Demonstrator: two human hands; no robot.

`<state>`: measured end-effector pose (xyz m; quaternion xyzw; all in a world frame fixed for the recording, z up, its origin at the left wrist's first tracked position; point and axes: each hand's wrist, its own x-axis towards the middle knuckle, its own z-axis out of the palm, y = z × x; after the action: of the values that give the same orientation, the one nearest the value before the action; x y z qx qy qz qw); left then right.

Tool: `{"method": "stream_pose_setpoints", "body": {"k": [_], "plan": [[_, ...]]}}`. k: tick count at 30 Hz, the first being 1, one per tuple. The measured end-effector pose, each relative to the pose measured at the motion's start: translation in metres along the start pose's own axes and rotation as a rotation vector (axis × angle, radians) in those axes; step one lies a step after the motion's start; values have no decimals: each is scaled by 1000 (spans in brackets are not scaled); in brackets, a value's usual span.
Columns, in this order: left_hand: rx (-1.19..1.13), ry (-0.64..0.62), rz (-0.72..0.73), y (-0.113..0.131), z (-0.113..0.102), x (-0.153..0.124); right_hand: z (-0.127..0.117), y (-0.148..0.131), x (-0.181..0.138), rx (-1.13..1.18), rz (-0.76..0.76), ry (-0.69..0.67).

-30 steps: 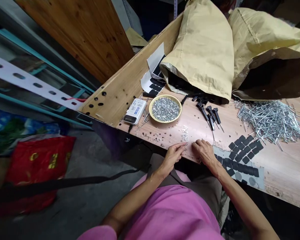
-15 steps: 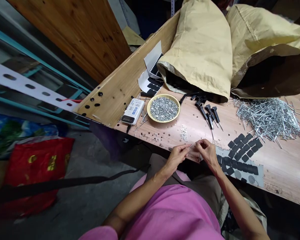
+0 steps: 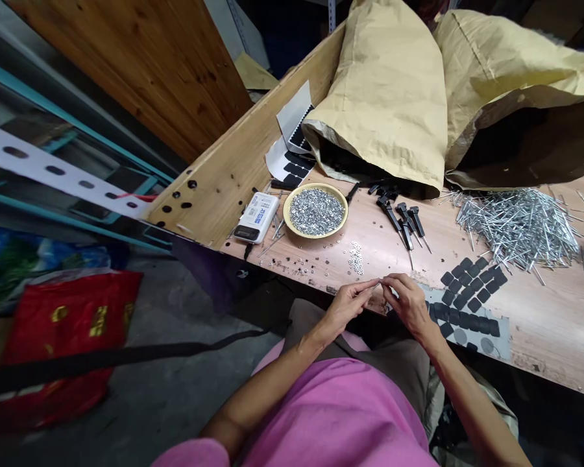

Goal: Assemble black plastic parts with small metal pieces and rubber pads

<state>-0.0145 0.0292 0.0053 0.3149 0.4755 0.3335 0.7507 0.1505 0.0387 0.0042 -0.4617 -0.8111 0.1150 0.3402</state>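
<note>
My left hand [image 3: 346,302] and my right hand [image 3: 405,300] meet at the near edge of the wooden table [image 3: 540,305], fingertips pinched together on a thin metal pin [image 3: 377,283] held between them. Whether a washer is on the pin is too small to tell. Just beyond the hands lies a small cluster of loose washers [image 3: 355,257]. A yellow bowl [image 3: 315,210] full of small silver washers stands farther back. A sheet of black round pads [image 3: 470,301] lies right of my right hand.
A heap of metal pins [image 3: 518,226] covers the right of the table. Several black-handled pins [image 3: 405,220] lie near two tan paper sacks [image 3: 394,97]. A white device [image 3: 257,217] sits left of the bowl. A red bag [image 3: 63,337] lies on the floor at left.
My right hand lifted off the table and came to my left hand; both now pinch the pin between them. The view drifted slightly.
</note>
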Motion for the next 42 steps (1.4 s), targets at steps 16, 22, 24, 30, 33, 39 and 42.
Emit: {"method": "stream_pose_setpoints", "body": {"k": [16,22,24,30,33,39,42], "plan": [[48,-214,-103,3,-2,0,-40,5,8,226,91,-320],[122,-151,54,5,4,-3,-47,2,6,219,188,-361],[128,-147,80,5,4,-2,-49,1,5,216,170,-353],[177,-156,139,11,5,-1,-51,-3,1,214,145,-308],[254,-152,189,17,5,-2,-51,-2,1,245,180,-292],[294,-155,212,21,6,-3,-49,-3,0,240,216,-263],[225,-143,176,17,6,0,-45,-5,-2,212,195,-211]]}}
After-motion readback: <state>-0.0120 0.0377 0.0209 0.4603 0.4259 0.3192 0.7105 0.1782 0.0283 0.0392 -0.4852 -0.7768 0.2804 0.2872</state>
